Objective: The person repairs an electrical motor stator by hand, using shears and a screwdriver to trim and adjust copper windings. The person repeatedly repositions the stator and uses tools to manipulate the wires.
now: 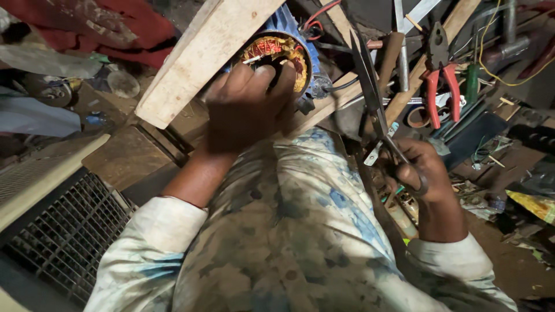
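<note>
My left hand (245, 107) rests on the open end of a blue motor stator (283, 55) with copper windings, its fingertips in the bore. A pale wooden plank (196, 58) leans across the stator's left side. My right hand (419, 170) is closed on the handles of long metal scissors (370, 92), whose blades point up and away, just right of the stator. My knee in patterned cloth (306, 196) lies between both hands.
Red-handled pliers (439, 81) lie at the upper right among wooden strips, wires and metal tools. A green-handled screwdriver (472, 81) lies beside them. A metal grille (69, 231) sits at lower left. Red cloth (98, 26) is at upper left.
</note>
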{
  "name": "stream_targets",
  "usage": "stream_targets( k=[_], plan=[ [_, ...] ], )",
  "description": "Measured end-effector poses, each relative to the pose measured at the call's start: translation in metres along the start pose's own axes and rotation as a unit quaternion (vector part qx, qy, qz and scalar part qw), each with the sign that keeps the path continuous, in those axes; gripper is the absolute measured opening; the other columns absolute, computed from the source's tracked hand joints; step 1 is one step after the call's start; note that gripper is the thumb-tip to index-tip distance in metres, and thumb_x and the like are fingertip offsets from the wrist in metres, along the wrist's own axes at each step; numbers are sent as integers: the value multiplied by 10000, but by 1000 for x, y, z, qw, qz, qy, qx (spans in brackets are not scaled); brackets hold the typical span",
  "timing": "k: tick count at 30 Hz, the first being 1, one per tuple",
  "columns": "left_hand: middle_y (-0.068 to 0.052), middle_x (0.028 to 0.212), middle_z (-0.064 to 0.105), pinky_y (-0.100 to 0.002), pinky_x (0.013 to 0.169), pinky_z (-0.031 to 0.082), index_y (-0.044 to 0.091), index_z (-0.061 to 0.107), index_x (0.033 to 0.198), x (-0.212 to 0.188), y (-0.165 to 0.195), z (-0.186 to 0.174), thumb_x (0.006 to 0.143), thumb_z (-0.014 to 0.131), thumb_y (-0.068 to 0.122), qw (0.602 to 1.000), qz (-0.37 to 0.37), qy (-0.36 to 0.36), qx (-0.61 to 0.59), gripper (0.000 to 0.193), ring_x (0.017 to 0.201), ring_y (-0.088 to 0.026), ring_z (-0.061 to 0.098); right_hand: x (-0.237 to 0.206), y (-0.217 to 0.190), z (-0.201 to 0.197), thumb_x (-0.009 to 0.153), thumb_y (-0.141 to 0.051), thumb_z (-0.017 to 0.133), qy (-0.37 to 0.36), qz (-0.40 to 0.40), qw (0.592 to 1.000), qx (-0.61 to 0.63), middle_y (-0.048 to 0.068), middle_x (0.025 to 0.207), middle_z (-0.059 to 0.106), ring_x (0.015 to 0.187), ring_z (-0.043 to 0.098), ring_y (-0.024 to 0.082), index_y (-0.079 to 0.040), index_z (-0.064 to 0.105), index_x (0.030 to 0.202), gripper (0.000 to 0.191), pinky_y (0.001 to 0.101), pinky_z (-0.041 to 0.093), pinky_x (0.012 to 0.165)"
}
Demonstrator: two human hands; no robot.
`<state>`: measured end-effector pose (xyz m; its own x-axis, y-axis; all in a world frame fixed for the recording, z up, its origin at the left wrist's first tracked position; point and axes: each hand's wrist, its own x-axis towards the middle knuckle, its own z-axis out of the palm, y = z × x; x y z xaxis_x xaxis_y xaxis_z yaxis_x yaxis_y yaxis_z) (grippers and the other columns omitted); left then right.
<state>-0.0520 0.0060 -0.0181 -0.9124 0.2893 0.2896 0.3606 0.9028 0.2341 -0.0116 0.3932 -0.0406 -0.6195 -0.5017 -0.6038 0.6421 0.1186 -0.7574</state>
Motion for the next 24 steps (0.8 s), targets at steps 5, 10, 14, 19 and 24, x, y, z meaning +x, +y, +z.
stream_targets(
  k=[5,10,14,19,24],
  plan=[
    [10,929,595,-367,590,446,208,599,1345,3,1,0,1023,690,351,1000,14,16,-2,364,765,-211,564,0,3,-2,741,-702,788,-1,16,1000,0,82,742,656,517,587,120,68,658,1087,854,259,441,474],
    [-7,842,559,-376,584,488,202,661,1246,12,8,-5,944,714,321,999,-34,-20,-22,328,763,-221,593,3,-2,0,747,-702,795,-12,25,999,15,81,709,648,540,587,118,91,661,1108,882,264,440,495],
    [-16,817,578,-382,573,518,202,702,1127,21,15,-16,878,732,257,994,-87,-50,-50,257,767,-228,633,7,-5,4,757,-701,789,-27,16,999,22,64,675,627,546,583,116,98,658,1075,870,266,433,496],
    [-28,835,603,-395,574,510,178,686,1131,31,16,-28,858,765,252,990,-92,-52,-94,294,790,-250,657,9,-2,9,771,-669,804,-40,4,998,42,50,661,600,546,551,112,83,647,1070,824,264,399,503],
    [-41,896,636,-408,646,533,158,646,1125,38,16,-32,879,763,192,989,-87,-40,-112,275,834,-275,670,9,1,10,786,-665,802,-41,9,998,51,46,667,594,548,548,111,70,637,1065,804,260,396,500]
  ],
)
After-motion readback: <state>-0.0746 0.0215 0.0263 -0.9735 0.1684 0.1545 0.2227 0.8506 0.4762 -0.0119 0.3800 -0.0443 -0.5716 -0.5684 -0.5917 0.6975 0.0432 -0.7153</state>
